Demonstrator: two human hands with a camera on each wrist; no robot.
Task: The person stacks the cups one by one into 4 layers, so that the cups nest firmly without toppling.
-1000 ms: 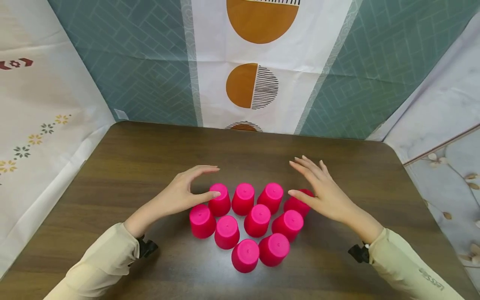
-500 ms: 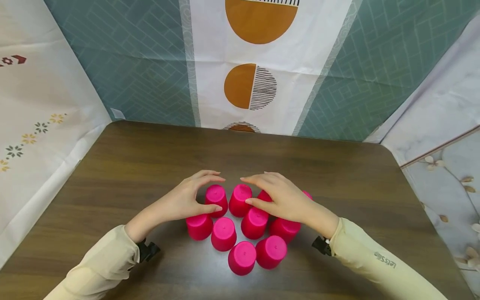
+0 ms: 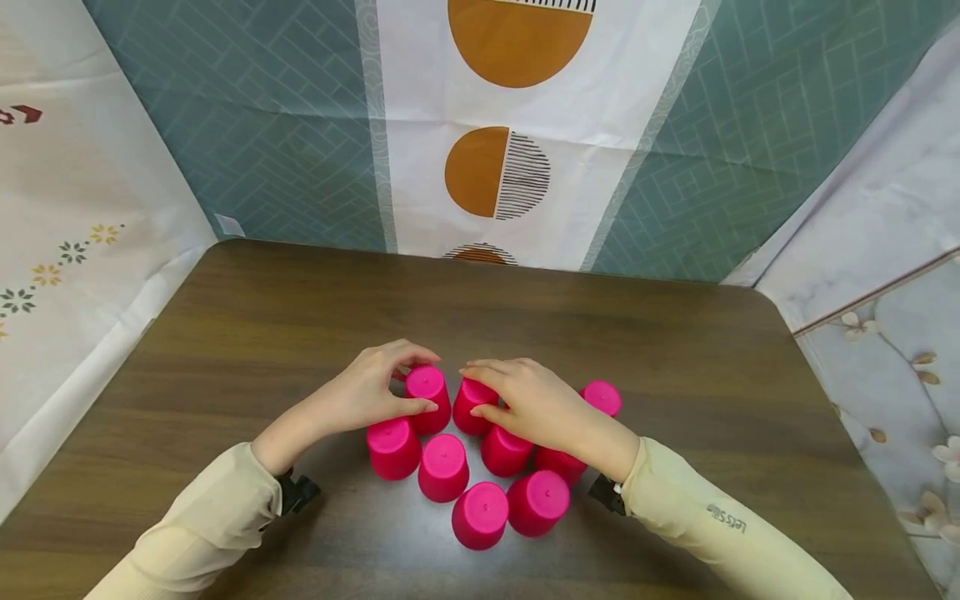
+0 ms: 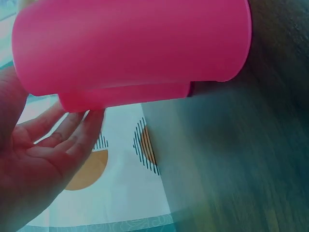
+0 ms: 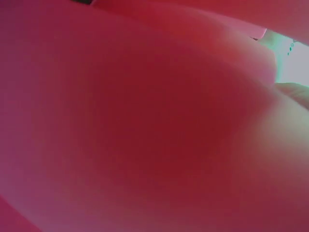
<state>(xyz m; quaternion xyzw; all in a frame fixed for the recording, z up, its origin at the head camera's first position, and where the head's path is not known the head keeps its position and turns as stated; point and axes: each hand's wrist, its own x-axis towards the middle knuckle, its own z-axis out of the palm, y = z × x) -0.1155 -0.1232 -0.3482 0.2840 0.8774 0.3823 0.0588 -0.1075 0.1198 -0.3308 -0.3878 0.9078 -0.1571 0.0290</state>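
Left sleeve point(image 3: 197, 510) cream, creased, lower left; right sleeve point(image 3: 686, 487) cream, dark lettering point(image 3: 726, 517), lower right. Small black blocks point(image 3: 300, 495) at both cuffs point(image 3: 636, 472).

The left grip point(image 3: 375, 387) arches thumb and fingers, the right grip point(image 3: 534, 404) likewise arched to its right, forearms point(image 3: 206, 508) slanting inward

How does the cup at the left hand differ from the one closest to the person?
The left-hand cup has the left hand curved round it, while the nearest cup has no hand on it. The left-hand cup stands on the far side of the group; the nearest cup stands at its front edge. Both are bright pink and upside down.
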